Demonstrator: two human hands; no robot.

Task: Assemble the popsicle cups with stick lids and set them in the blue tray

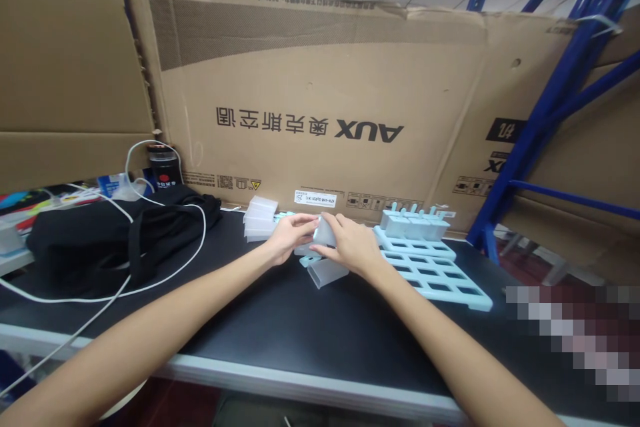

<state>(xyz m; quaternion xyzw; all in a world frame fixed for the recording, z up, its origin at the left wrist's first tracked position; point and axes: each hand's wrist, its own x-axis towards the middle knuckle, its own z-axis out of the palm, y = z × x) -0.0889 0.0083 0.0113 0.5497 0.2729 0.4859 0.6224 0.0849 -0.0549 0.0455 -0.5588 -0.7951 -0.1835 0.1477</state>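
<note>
Together, my hands held one frosted plastic case above the black tabletop in the head view. My left hand gripped one side with its fingertips, while my right hand curled its fingers and thumb around the other side. Just below them, an open-ended clear case lay on its side near a small pale-blue piece. A cluster of frosted cases sat beyond my left wrist. To the right stood a pale-blue rack with rectangular openings, a row of stick-topped cases upright at its far end. A black bag, a white cable and a dark jar occupied the left side. Behind it all rose a cardboard sheet, its AUX lettering upside down, with a blue metal post at right.
</note>
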